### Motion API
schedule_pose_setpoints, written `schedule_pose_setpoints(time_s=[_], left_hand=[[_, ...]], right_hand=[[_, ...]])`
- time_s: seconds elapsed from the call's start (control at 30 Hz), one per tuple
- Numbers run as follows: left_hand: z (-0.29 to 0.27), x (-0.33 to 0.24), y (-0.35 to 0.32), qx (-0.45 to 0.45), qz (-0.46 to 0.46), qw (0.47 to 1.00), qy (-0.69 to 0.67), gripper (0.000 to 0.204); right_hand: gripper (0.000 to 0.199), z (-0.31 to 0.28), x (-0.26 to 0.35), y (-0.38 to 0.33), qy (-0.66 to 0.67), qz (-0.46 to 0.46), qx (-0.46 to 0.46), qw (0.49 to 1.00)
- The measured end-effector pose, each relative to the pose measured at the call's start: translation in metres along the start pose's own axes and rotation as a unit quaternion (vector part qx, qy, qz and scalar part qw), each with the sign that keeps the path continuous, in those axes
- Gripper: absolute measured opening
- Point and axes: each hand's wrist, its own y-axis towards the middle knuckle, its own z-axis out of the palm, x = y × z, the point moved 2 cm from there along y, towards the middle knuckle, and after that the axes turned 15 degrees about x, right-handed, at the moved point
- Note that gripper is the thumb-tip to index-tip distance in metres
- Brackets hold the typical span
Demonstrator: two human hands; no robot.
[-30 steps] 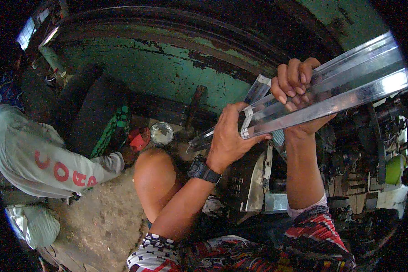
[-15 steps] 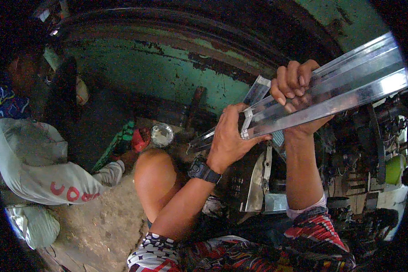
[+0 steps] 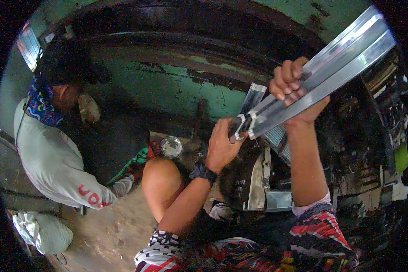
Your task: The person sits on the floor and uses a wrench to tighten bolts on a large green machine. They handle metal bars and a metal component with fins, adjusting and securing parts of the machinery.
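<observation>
My right hand [image 3: 307,112] wraps around a long shiny metal channel [image 3: 337,65], with its fingers curled over the near part. The channel slants up to the far right. My left hand [image 3: 223,144], with a dark watch on the wrist, is closed on a short metal profile piece [image 3: 239,126]. Most of that piece is hidden behind the hand. Its bent end lies right beside the end of the long channel; I cannot tell whether they touch. Another short metal strip [image 3: 255,96] sticks up just behind them.
At the left a co-worker in a grey shirt [image 3: 54,149] bends toward a green and red thing [image 3: 138,159]. A round metal tin [image 3: 171,147] stands past my knee. A white sack [image 3: 45,231] lies at lower left, and metal scraps [image 3: 257,181] are under my right arm.
The long channel has tilted up more steeply at its far end. My left hand and its short piece have turned and shifted slightly down. The view has swung left, showing more of the co-worker.
</observation>
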Motion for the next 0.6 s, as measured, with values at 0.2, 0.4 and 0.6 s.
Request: schedule_pose_setpoints(time_s=[0.2,0.4,0.6], left_hand=[[-0.024,-0.019,0.014,-0.111,0.059,0.992,-0.029,0.041],[-0.094,-0.099,0.059,-0.104,0.034,0.988,-0.107,0.038],[-0.159,-0.239,0.093,-0.020,0.152,0.976,-0.156,0.047]], right_hand=[[0.043,0.040,0.083,-0.018,-0.043,0.066,-0.025,0.997],[0.097,0.084,0.127,-0.082,-0.142,0.094,-0.173,0.970],[0.083,0.085,0.131,-0.140,-0.410,0.233,-0.253,0.845]])
